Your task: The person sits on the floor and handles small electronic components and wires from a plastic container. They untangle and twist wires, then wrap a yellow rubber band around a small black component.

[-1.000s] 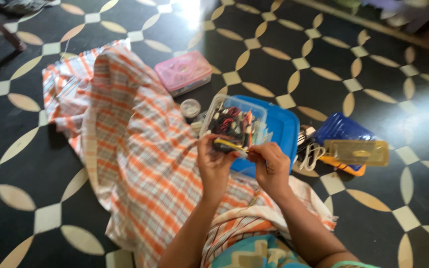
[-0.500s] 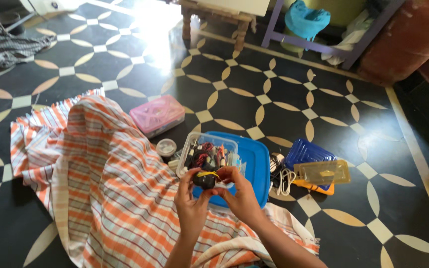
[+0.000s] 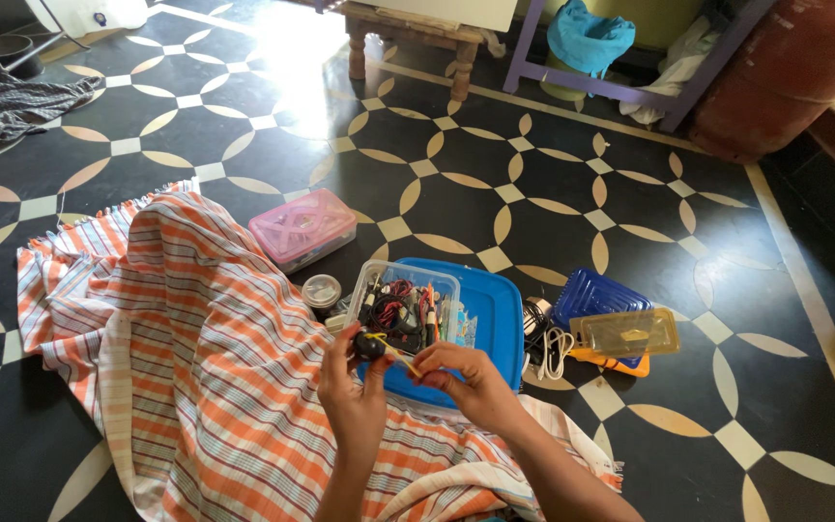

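My left hand and my right hand are close together low in the head view, above an orange striped cloth. The left hand grips a small tool with a black and yellow handle. The right hand's fingertips pinch its thin tip end. Just beyond the hands stands a clear plastic box full of wires and small tools, resting on a blue lid.
A pink lidded box and a small round container sit to the left of the clear box. At the right lie white cables, a blue ribbed lid and a yellow clear case. Furniture legs stand at the back.
The camera has tilted up, showing more floor and furniture. Both hands have stayed together on the small tool near the clear box.
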